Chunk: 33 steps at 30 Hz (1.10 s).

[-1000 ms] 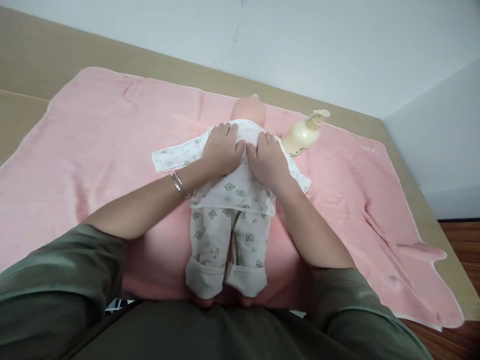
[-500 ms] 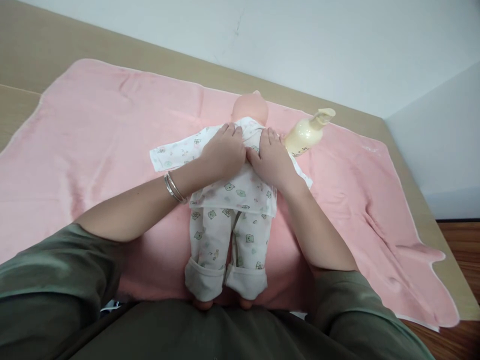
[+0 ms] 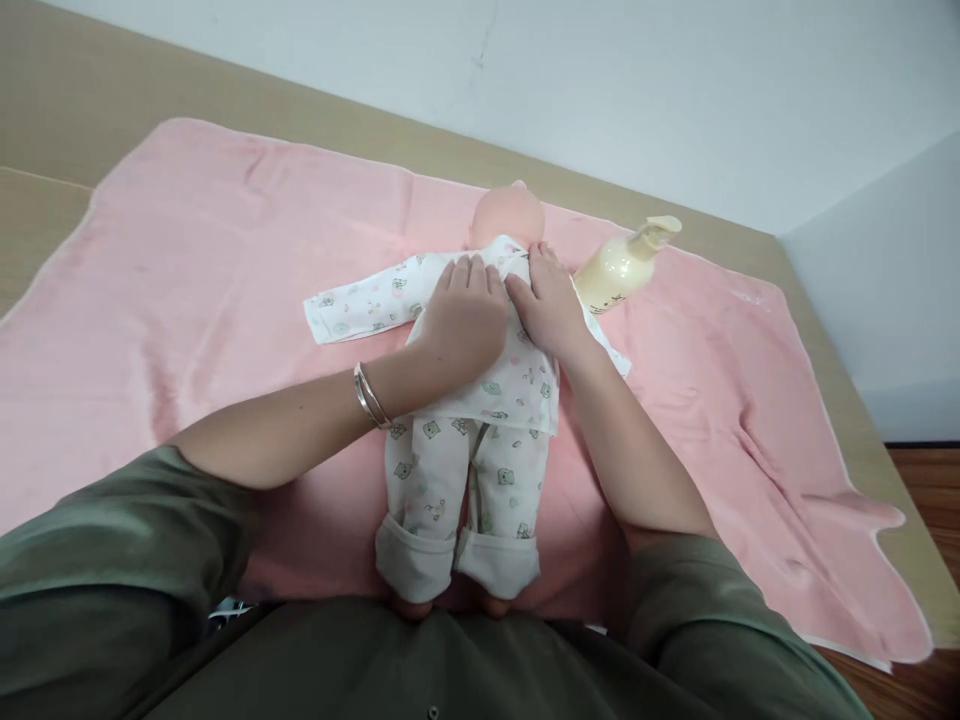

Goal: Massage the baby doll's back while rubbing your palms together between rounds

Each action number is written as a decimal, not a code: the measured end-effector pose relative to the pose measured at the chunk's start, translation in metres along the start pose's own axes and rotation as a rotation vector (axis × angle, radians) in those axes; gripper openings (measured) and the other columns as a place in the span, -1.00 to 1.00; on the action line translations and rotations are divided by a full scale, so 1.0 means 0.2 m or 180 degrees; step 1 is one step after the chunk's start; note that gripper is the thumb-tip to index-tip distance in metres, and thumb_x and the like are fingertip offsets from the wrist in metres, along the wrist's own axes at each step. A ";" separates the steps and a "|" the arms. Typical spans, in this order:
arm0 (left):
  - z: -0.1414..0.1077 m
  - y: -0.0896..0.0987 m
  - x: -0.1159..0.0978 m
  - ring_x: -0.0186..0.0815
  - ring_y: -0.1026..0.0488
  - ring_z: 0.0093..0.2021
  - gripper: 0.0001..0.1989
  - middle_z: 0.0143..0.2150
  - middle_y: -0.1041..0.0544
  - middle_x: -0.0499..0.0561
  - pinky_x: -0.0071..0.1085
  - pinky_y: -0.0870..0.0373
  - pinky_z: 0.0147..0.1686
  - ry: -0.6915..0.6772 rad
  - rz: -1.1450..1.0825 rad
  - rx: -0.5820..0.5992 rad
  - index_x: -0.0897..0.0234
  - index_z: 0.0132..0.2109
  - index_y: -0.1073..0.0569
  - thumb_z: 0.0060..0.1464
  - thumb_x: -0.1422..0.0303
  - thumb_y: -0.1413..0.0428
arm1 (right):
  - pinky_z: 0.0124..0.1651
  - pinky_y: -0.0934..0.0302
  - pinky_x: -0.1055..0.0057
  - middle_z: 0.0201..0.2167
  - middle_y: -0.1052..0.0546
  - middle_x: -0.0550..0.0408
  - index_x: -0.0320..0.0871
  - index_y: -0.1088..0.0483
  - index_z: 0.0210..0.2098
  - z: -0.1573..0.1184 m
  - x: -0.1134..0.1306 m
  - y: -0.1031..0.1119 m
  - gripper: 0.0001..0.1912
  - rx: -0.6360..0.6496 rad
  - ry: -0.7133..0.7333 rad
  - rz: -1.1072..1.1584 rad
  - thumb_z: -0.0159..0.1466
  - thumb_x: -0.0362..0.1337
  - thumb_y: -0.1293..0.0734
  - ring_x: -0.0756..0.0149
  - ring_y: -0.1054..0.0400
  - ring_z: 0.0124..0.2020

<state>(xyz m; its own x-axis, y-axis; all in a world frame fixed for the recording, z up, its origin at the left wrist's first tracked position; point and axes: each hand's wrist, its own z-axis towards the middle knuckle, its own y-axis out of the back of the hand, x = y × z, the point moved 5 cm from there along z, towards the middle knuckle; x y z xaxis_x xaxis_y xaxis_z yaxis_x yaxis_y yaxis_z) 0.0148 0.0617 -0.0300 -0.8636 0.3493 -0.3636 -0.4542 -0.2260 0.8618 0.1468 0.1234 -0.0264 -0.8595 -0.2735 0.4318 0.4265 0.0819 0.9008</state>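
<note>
I judge the doll [image 3: 495, 395] dressed but the back work unfinished, left hand [image 3: 466, 325] and right hand [image 3: 553, 305] spread flat, each grip empty.

A pale wood-toned table [image 3: 112, 90] carries a pink blanket [image 3: 225, 270] with a light edging, spread wide and creased in places, most clearly toward the right. Bare strips of the tabletop show along the back and right side and at the far left. On the blanket lie a clothed doll [image 3: 517, 390] and, beside its shoulder, a cream pump bottle [image 3: 619, 265].
</note>
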 end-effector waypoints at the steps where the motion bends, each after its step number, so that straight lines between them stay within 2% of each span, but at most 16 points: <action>1: 0.00 -0.01 0.00 0.25 -0.24 0.51 -0.38 0.45 -0.33 0.56 0.20 -0.07 0.54 -0.0050 -0.0032 -0.0015 0.70 0.38 -0.29 0.29 0.39 0.13 | 0.66 0.23 -0.19 0.61 0.01 -0.32 -0.45 0.01 0.55 -0.01 0.01 -0.01 -0.18 -0.0022 0.0019 -0.0049 0.51 0.01 -0.09 -0.13 0.16 0.66; 5: 0.07 -0.03 0.09 0.20 -0.28 0.49 -0.48 0.38 -0.43 0.47 0.20 -0.10 0.54 0.0079 -0.0377 -0.0131 0.53 0.29 -0.41 0.32 0.36 0.14 | 0.64 0.15 -0.24 0.56 -0.15 -0.34 -0.48 -0.09 0.51 -0.15 0.13 -0.02 -0.28 -0.0176 0.0150 -0.0184 0.51 -0.13 -0.03 -0.17 0.05 0.63; 8: 0.11 -0.07 0.17 0.27 -0.25 0.49 -0.49 0.38 -0.42 0.48 0.30 -0.06 0.52 0.0424 -0.0587 -0.0174 0.48 0.27 -0.42 0.34 0.32 0.15 | 0.69 0.19 -0.12 0.59 -0.09 -0.25 -0.48 -0.08 0.52 -0.24 0.24 -0.02 -0.29 -0.0085 0.0325 -0.0190 0.46 -0.28 -0.04 -0.08 0.17 0.66; 10: 0.12 -0.08 0.18 0.26 -0.23 0.50 -0.47 0.42 -0.38 0.48 0.28 -0.03 0.54 0.0533 -0.0590 -0.0210 0.49 0.31 -0.39 0.35 0.31 0.16 | 0.70 0.20 -0.07 0.61 -0.07 -0.16 -0.42 -0.11 0.53 -0.24 0.27 -0.02 -0.29 0.0084 0.0394 -0.0168 0.43 -0.34 -0.04 -0.01 0.21 0.67; 12: 0.11 -0.07 0.17 0.23 -0.22 0.51 -0.46 0.43 -0.37 0.46 0.24 -0.02 0.55 0.0538 -0.0562 -0.0265 0.48 0.34 -0.37 0.36 0.31 0.15 | 0.70 0.20 -0.05 0.62 -0.05 -0.13 -0.38 -0.12 0.53 -0.20 0.24 0.00 -0.30 0.0211 0.0330 -0.0108 0.43 -0.34 -0.05 0.01 0.20 0.67; 14: 0.08 -0.06 0.14 0.21 -0.24 0.50 -0.47 0.41 -0.40 0.44 0.22 -0.04 0.54 0.0467 -0.0524 -0.0332 0.46 0.34 -0.38 0.36 0.31 0.15 | 0.69 0.19 -0.04 0.62 -0.01 -0.20 -0.42 -0.07 0.54 -0.14 0.19 0.02 -0.29 0.0191 0.0180 -0.0023 0.46 -0.27 -0.07 -0.01 0.18 0.67; 17: 0.04 -0.02 0.07 0.15 -0.30 0.47 -0.48 0.39 -0.46 0.36 0.19 -0.09 0.53 0.0121 -0.0464 -0.0401 0.44 0.32 -0.42 0.38 0.35 0.17 | 0.69 0.22 -0.02 0.61 0.01 -0.35 -0.54 0.00 0.54 -0.08 0.11 0.03 -0.25 0.0058 0.0041 0.0052 0.50 -0.17 -0.08 -0.07 0.17 0.66; 21: 0.03 0.00 0.03 0.02 -0.31 0.49 -0.47 0.42 -0.46 0.27 0.07 -0.09 0.57 -0.0272 -0.0494 -0.0307 0.44 0.32 -0.44 0.35 0.39 0.17 | 0.68 0.21 0.01 0.58 -0.07 -0.41 -0.58 -0.06 0.51 -0.08 0.12 0.03 -0.28 -0.0038 0.0008 -0.0037 0.53 -0.16 -0.05 -0.13 0.11 0.64; 24: 0.07 0.01 0.08 0.01 -0.33 0.47 -0.46 0.42 -0.45 0.27 0.05 -0.13 0.57 0.0015 -0.0584 -0.0224 0.44 0.33 -0.42 0.32 0.36 0.13 | 0.67 0.18 -0.10 0.56 -0.12 -0.41 -0.56 -0.07 0.51 -0.15 0.17 0.03 -0.30 -0.0022 -0.0048 -0.0187 0.52 -0.20 -0.06 -0.21 0.07 0.62; 28: 0.15 0.02 0.19 0.04 -0.46 0.33 -0.49 0.32 -0.54 0.29 0.02 -0.36 0.43 0.0569 -0.0712 -0.0143 0.44 0.25 -0.48 0.30 0.34 0.10 | 0.68 0.25 -0.15 0.63 0.09 -0.28 -0.46 0.08 0.58 -0.24 0.24 0.02 -0.26 0.0253 -0.0078 -0.0250 0.51 -0.22 -0.08 -0.25 0.29 0.66; 30: 0.17 0.02 0.20 0.03 -0.49 0.29 -0.51 0.27 -0.58 0.28 0.00 -0.41 0.39 0.0566 -0.0662 -0.0160 0.43 0.20 -0.52 0.31 0.34 0.13 | 0.69 0.28 -0.12 0.65 0.13 -0.21 -0.41 0.09 0.59 -0.26 0.25 0.01 -0.26 0.0320 -0.0034 -0.0219 0.51 -0.24 -0.07 -0.23 0.35 0.67; 33: 0.14 0.01 0.14 0.06 -0.50 0.27 -0.49 0.24 -0.59 0.33 0.06 -0.38 0.39 0.0278 -0.0294 -0.0234 0.48 0.19 -0.51 0.36 0.39 0.22 | 0.70 0.32 -0.07 0.64 0.11 -0.21 -0.43 0.07 0.58 -0.21 0.22 0.01 -0.27 0.0291 0.0047 -0.0103 0.51 -0.23 -0.06 -0.16 0.32 0.67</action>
<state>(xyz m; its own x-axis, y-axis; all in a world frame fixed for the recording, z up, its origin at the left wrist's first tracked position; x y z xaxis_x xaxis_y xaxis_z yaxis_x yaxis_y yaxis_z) -0.0049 0.0958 -0.0291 -0.8317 0.2918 -0.4723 -0.5446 -0.2636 0.7962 0.1222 0.0711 -0.0072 -0.8679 -0.2915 0.4023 0.3705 0.1598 0.9150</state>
